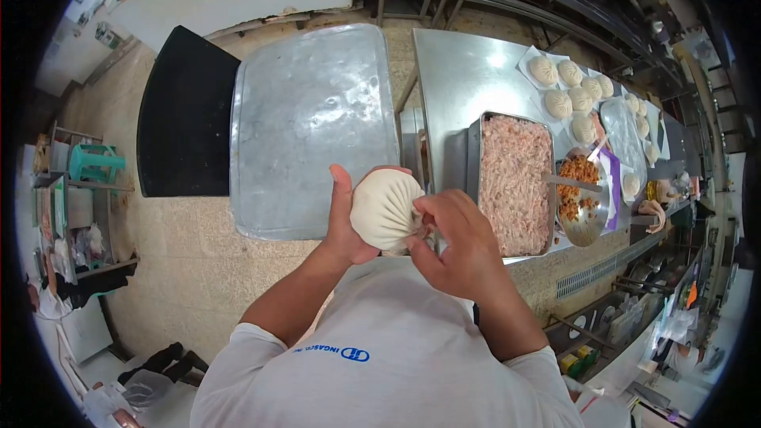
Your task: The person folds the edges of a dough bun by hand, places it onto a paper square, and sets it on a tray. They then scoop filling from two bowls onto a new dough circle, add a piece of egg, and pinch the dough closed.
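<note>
A white dough bun (384, 204) with gathered pleats rests in my left hand (342, 218), whose palm and fingers cup it from below and the thumb sticks out on the left. My right hand (460, 239) pinches the pleated edge of the bun at its right side, fingertips and thumb drawn together there. What lies inside the bun is hidden. To the right of my right hand stands a metal tray (474, 160) full of pale pink minced meat (515, 182). Beside it is a metal bowl (585, 227) of brown chopped filling (575, 185) with a flat spatula (572, 181) across it.
Several pleated buns (558, 103) sit on white paper at the far end of the steel table (452, 71). A large metal sheet (317, 111) lies left of the table, beside a black panel (186, 119). A green stool (95, 162) stands far left.
</note>
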The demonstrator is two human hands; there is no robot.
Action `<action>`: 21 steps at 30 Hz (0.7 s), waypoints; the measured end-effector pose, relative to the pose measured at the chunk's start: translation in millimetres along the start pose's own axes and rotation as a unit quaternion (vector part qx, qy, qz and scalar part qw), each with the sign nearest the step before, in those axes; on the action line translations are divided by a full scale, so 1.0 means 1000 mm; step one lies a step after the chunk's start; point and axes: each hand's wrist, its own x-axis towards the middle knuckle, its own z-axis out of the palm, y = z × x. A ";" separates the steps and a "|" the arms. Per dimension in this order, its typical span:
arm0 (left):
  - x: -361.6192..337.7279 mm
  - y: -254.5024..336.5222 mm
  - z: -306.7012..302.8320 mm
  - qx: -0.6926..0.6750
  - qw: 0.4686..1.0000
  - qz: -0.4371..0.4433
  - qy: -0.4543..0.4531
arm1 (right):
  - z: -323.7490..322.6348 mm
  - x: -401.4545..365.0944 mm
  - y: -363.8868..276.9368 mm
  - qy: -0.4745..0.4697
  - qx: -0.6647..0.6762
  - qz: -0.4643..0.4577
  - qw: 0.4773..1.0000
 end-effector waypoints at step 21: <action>0.034 -0.040 0.027 -0.067 0.987 -0.132 0.061 | -0.039 -0.038 0.019 0.022 -0.152 -0.021 0.988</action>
